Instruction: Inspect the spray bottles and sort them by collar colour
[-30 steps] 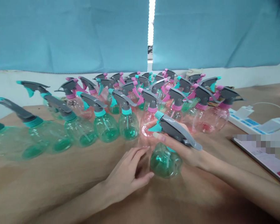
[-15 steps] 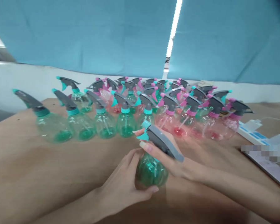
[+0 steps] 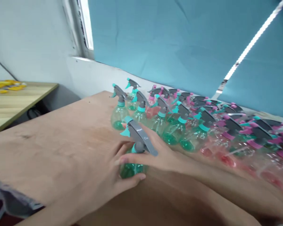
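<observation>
Both of my hands are around a green spray bottle (image 3: 132,170) with a grey and turquoise trigger head, near the middle of the view. My left hand (image 3: 116,180) wraps the lower body from the left, its thumb along the near side. From the right, my right hand (image 3: 153,153) closes about the upper body just under the head, and its far fingers are partly hidden behind the head. The trigger points to the left. Just beyond stand rows of similar bottles, such as a green one (image 3: 119,117) at the left end and a pink one (image 3: 226,153) farther right.
The wooden table (image 3: 61,141) stretches left of the bottles to its edge. Behind them is a white wall ledge (image 3: 96,75) under a blue curtain (image 3: 155,40). At the far left, another wooden table (image 3: 14,100) carries several yellow pieces (image 3: 9,84).
The view has swung left, bringing the second table into sight and shifting the rows rightward. My right hand has moved lower around the held bottle, which both hands still grip.
</observation>
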Demonstrator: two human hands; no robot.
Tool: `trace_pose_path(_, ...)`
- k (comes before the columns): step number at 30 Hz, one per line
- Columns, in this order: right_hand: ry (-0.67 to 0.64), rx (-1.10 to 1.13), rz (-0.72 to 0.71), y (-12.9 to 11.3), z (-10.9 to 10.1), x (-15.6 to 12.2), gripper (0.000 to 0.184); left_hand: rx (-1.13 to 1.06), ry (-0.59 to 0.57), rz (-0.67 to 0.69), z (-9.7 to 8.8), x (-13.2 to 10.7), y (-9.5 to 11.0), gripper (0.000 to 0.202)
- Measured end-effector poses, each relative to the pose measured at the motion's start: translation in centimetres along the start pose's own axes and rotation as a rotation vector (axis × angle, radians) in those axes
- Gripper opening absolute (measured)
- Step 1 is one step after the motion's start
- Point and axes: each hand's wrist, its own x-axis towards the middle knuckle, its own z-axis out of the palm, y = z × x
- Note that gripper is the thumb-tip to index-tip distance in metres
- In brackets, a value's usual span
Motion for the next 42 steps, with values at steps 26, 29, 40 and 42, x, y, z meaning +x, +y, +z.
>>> trace_pose_path(26, 0.157, -0.893, 0.119, 0.6, -2.2, 17.1, 0.047, 0.147, 0.271, -0.208, -11.0, 8.1, -15.2, 0.058)
trace_pose_path(29, 0.127, -0.903, 0.121, 0.9, -2.1, 17.4, 0.044, 0.148, 0.262, -0.206, -10.9, 8.2, -14.9, 0.057)
trace_pose_path(40, 0.066, -0.835, 0.062, 1.7, -2.5, 17.2, 0.035, 0.174, 0.241, -0.232, -10.6, 8.6, -14.6, 0.063)
trace_pose_path(42, 0.056, -0.818, 0.041, 1.5, -2.4, 17.0, 0.034, 0.181, 0.238, -0.23, -10.6, 8.7, -14.7, 0.064)
